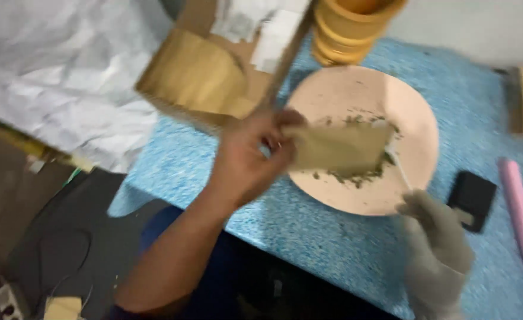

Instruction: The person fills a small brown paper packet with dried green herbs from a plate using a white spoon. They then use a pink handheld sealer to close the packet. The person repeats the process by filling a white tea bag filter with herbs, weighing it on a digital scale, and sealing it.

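Over the pink plate (418, 124), the left hand (246, 157) pinches a tan paper strip (341, 147) by its end — filling seems under way. The gloved right hand (436, 234) grips a thin stick (399, 169) (tip near the crumbs (356, 176)). Next calls for steady scooping. Motion blur hides details; 1 pot stack (350, 29) beyond the plate is cut off.

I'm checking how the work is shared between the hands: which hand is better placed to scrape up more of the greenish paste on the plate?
The right hand, probably. It is coated in paste and holds a thin stick whose tip reaches the paste on the pink plate. The left hand is busy pinching the tan strip.
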